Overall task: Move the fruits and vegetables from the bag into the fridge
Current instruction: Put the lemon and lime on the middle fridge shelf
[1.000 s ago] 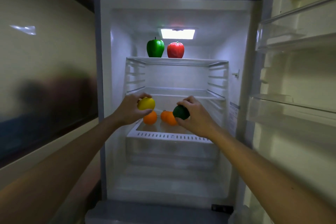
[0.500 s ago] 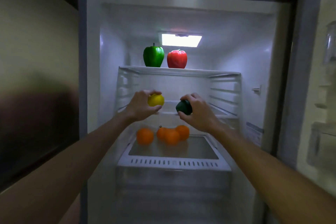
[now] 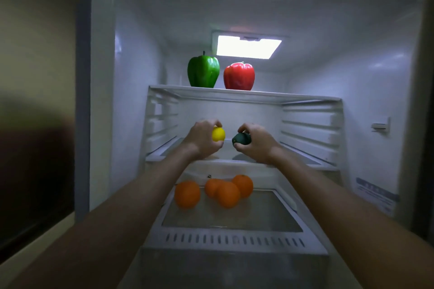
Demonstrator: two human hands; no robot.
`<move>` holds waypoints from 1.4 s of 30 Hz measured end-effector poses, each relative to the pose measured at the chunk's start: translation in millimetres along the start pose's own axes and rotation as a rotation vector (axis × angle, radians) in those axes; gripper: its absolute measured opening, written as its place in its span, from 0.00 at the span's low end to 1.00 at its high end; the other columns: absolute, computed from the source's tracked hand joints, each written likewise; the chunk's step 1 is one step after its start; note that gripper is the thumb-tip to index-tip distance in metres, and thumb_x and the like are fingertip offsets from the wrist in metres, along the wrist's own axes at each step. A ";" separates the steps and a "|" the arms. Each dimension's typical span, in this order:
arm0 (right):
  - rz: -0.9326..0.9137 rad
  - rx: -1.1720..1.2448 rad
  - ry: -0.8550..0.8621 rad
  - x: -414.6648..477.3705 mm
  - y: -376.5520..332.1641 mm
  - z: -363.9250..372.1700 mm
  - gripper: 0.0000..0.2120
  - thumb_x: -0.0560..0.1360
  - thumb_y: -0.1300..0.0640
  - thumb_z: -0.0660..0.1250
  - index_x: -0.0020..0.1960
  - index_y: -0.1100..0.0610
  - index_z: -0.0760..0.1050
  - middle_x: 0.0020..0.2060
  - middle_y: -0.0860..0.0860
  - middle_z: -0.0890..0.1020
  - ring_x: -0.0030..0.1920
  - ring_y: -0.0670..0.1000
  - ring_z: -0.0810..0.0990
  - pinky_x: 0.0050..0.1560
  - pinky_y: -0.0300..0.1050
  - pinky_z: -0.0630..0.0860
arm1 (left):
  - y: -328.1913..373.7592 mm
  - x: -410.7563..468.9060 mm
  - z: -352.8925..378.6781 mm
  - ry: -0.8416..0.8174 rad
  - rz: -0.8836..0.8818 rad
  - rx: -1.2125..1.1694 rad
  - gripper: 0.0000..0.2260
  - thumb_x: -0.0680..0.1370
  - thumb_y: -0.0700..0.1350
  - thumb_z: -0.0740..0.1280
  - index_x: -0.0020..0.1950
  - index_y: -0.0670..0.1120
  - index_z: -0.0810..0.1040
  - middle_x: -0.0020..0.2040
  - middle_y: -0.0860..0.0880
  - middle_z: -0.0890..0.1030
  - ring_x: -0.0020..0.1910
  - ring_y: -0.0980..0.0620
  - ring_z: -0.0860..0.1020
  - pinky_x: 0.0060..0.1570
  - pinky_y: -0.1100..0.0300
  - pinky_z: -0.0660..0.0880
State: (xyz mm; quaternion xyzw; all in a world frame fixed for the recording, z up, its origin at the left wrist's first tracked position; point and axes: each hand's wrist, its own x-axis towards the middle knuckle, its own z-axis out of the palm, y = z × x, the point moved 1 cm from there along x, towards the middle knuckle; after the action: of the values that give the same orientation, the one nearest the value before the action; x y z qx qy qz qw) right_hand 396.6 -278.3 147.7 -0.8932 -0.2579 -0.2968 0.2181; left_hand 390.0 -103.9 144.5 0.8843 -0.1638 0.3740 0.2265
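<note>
Nearest: crisper cover (image 3: 231,218), glass panel with a vent strip at the front. Four oranges (image 3: 187,194) sit at its back edge, 6 o'clock of the hands: three bunched, one apart at their 9 o'clock.

Next in: both hands are over the middle shelf (image 3: 307,156). Left hand (image 3: 203,141) has fingers curled round a lemon (image 3: 218,134), thumb underneath. Right hand (image 3: 259,145) pinches a dark green fruit, probably an avocado (image 3: 242,139), between thumb and fingers. Lemon is at the avocado's 9 o'clock, near but not touching. Can't tell if either fruit touches the shelf yet.

Handling, as a judgement: both are small, light and firm. The lemon is round with slick skin, so it will likely roll. The avocado may bruise if ripe. Best hold is around the widest part, as now.

The shelf looks like flat, smooth glass with no front lip visible, so roll-off is the risk.

Far: top shelf (image 3: 244,94) at 12 o'clock carries a green pepper (image 3: 203,71) and a red pepper (image 3: 239,76), upright and just apart. Lamp (image 3: 247,47) is above them.

The room is dim, lit mostly by the fridge (image 3: 103,101). Plain wall (image 3: 35,54) at 9 o'clock. The bag isn't in view.
</note>
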 end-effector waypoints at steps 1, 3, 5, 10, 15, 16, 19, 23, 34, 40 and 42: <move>-0.015 -0.008 -0.004 1.3 2.7 3.1 0.17 0.73 0.54 0.71 0.59 0.58 0.72 0.51 0.54 0.76 0.50 0.51 0.75 0.46 0.38 0.73 | -2.1 1.2 2.8 -0.022 0.014 0.033 0.18 0.71 0.45 0.72 0.60 0.44 0.76 0.55 0.43 0.79 0.54 0.45 0.75 0.47 0.61 0.68; -0.048 -0.028 -0.002 3.4 8.1 6.5 0.17 0.73 0.54 0.71 0.59 0.58 0.73 0.50 0.53 0.76 0.50 0.51 0.75 0.43 0.35 0.70 | -7.2 3.4 8.5 -0.062 0.018 0.063 0.18 0.71 0.45 0.71 0.60 0.44 0.76 0.55 0.43 0.79 0.55 0.45 0.75 0.48 0.59 0.70; -0.052 -0.023 0.002 4.6 12.1 7.1 0.18 0.73 0.54 0.71 0.60 0.58 0.73 0.51 0.53 0.76 0.50 0.51 0.75 0.45 0.37 0.70 | -9.5 5.2 11.6 -0.077 0.010 0.065 0.19 0.71 0.46 0.71 0.61 0.45 0.76 0.56 0.43 0.79 0.55 0.45 0.75 0.49 0.58 0.71; -0.044 -0.005 -0.018 5.4 13.0 7.5 0.21 0.73 0.53 0.71 0.63 0.57 0.72 0.55 0.56 0.77 0.54 0.53 0.76 0.54 0.45 0.74 | -7.8 5.2 11.5 -0.082 0.000 0.098 0.22 0.73 0.46 0.71 0.65 0.45 0.73 0.61 0.43 0.77 0.59 0.44 0.74 0.52 0.59 0.68; 0.033 0.040 -0.027 1.0 13.5 5.3 0.26 0.72 0.49 0.72 0.66 0.55 0.69 0.59 0.55 0.74 0.56 0.53 0.74 0.58 0.49 0.76 | -4.2 -0.2 5.1 -0.072 -0.010 0.114 0.24 0.72 0.51 0.72 0.65 0.45 0.73 0.61 0.42 0.78 0.59 0.43 0.74 0.54 0.57 0.70; 0.047 0.034 -0.011 0.3 13.4 4.5 0.27 0.72 0.47 0.72 0.67 0.55 0.68 0.59 0.55 0.74 0.57 0.53 0.74 0.58 0.50 0.76 | -2.9 -1.2 2.5 -0.052 -0.008 0.113 0.24 0.71 0.53 0.72 0.65 0.46 0.73 0.61 0.43 0.78 0.59 0.43 0.75 0.55 0.56 0.71; 0.084 0.008 0.045 -4.3 10.6 0.1 0.29 0.71 0.43 0.71 0.67 0.53 0.68 0.61 0.55 0.73 0.60 0.54 0.72 0.59 0.51 0.74 | 3.9 -9.7 -7.6 -0.005 -0.052 0.122 0.26 0.71 0.57 0.71 0.65 0.48 0.72 0.62 0.44 0.77 0.61 0.44 0.74 0.57 0.51 0.73; 0.123 -0.025 0.066 -21.2 5.5 -8.4 0.31 0.71 0.39 0.70 0.68 0.50 0.67 0.61 0.54 0.72 0.59 0.54 0.72 0.55 0.52 0.75 | 4.1 -34.7 -26.3 -0.002 -0.120 0.131 0.27 0.71 0.58 0.71 0.66 0.49 0.71 0.62 0.42 0.74 0.61 0.43 0.73 0.58 0.49 0.73; 0.060 -0.168 0.083 -99.3 -26.5 -42.3 0.30 0.72 0.40 0.68 0.69 0.52 0.66 0.61 0.54 0.71 0.62 0.54 0.70 0.58 0.51 0.74 | 49.8 -115.3 -88.3 -0.086 -0.161 0.121 0.27 0.70 0.55 0.71 0.65 0.45 0.71 0.63 0.43 0.75 0.61 0.44 0.74 0.59 0.49 0.73; 0.003 -0.181 0.089 -156.4 -47.8 -52.1 0.26 0.73 0.45 0.68 0.68 0.53 0.68 0.60 0.54 0.71 0.60 0.53 0.69 0.56 0.47 0.72 | 78.3 -169.0 -110.9 -0.153 -0.158 0.183 0.26 0.71 0.53 0.72 0.64 0.45 0.71 0.60 0.45 0.75 0.58 0.46 0.75 0.56 0.53 0.74; 0.008 -0.149 0.075 -174.3 -53.5 -61.4 0.27 0.73 0.45 0.68 0.68 0.52 0.67 0.60 0.54 0.72 0.60 0.54 0.71 0.57 0.48 0.74 | 90.7 -186.3 -120.1 -0.173 -0.145 0.219 0.25 0.70 0.54 0.72 0.63 0.46 0.71 0.60 0.46 0.75 0.57 0.47 0.74 0.53 0.53 0.75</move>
State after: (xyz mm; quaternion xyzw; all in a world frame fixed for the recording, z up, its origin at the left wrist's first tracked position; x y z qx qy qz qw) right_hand 219.0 -328.1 93.1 -0.8962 -0.2230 -0.3475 0.1620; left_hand 153.7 -95.2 106.9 0.9422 -0.0764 0.2947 0.1402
